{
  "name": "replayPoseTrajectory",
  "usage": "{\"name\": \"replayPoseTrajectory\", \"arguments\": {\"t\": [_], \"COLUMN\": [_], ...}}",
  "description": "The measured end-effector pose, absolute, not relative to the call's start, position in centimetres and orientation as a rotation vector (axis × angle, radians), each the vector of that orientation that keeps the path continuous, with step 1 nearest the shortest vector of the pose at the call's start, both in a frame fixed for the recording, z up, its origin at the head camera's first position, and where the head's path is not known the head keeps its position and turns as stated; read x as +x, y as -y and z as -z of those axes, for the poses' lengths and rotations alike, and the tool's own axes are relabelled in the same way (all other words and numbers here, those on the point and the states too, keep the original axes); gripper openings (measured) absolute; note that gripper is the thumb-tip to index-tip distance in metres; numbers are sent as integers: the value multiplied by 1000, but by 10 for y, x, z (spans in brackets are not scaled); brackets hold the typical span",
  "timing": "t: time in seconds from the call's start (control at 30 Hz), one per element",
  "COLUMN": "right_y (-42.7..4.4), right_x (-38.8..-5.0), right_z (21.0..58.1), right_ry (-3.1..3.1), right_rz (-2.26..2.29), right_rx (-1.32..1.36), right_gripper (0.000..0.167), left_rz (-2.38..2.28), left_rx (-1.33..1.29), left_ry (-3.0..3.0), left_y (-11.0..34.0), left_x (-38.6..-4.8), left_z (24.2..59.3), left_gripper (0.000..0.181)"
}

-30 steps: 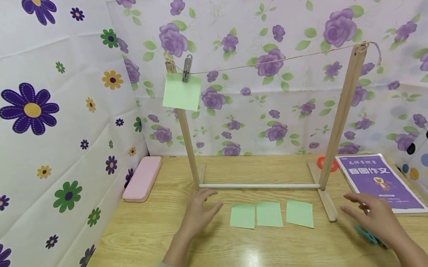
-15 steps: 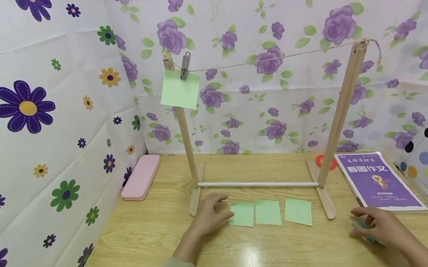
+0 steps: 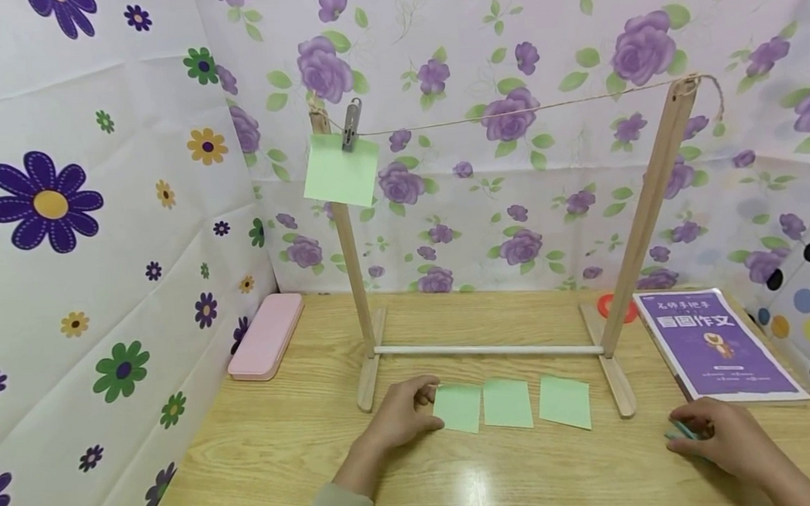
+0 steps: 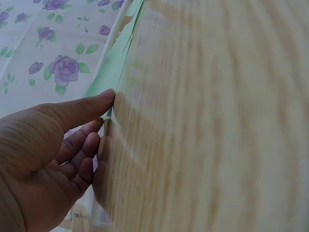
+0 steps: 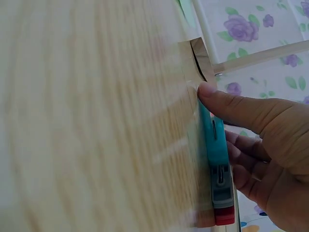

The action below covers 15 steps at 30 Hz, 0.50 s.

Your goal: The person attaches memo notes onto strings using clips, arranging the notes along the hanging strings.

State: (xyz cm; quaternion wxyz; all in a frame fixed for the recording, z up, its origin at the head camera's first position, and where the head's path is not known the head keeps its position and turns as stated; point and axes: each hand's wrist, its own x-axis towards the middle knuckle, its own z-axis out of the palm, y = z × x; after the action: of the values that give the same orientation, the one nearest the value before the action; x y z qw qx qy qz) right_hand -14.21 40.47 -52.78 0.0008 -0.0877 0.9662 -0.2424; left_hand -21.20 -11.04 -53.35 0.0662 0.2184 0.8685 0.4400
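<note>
Three light-green sticky notes lie in a row on the table; at the left edge of the leftmost sticky note [image 3: 458, 409] is my left hand [image 3: 397, 417]. Its thumb and curled forefinger hold that edge, the thumb tip on the paper in the left wrist view. The middle note [image 3: 508, 403] and the right note [image 3: 564, 403] are untouched. At the right, my right hand [image 3: 725, 434] pinches a teal clothespin [image 5: 216, 140] lying low at the table surface, thumb on one side. A fourth green note [image 3: 341, 170] hangs under a grey clothespin [image 3: 352, 126] on the string [image 3: 453, 125].
A wooden frame with a left post [image 3: 351, 256], a right post [image 3: 647, 223] and a white crossbar [image 3: 487, 350] stands behind the notes. A pink case [image 3: 266, 337] lies left, a purple book [image 3: 720, 346] right, beside a red ring [image 3: 609, 309]. Something red shows below the clothespin [image 5: 223, 216].
My left hand has moved right and forward onto the leftmost note's edge, its fingers curling in. My right hand has come down and closed around the teal clothespin.
</note>
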Motion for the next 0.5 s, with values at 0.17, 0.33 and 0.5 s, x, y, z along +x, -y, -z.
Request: {"name": "replayPoseTrajectory", "arguments": {"t": [0.17,0.33,0.5], "right_y": [-404,-402,-399], "right_x": [-141,-140,-137], "right_z": [529,529,529], "right_ry": [-3023,-3040,-3076], "right_rz": [774,800,856], "right_rx": [-270,-246,-253], "right_gripper": [44,41,34], "left_rz": [-1405,-1410,-1363], "left_rx": [634,640,659], "left_ry": [-2562,-2583,-2629], "left_y": [111,113,115], "left_x": [-212,-211,-209], "left_z": [533,535,535], "left_gripper": [65,20,36]}}
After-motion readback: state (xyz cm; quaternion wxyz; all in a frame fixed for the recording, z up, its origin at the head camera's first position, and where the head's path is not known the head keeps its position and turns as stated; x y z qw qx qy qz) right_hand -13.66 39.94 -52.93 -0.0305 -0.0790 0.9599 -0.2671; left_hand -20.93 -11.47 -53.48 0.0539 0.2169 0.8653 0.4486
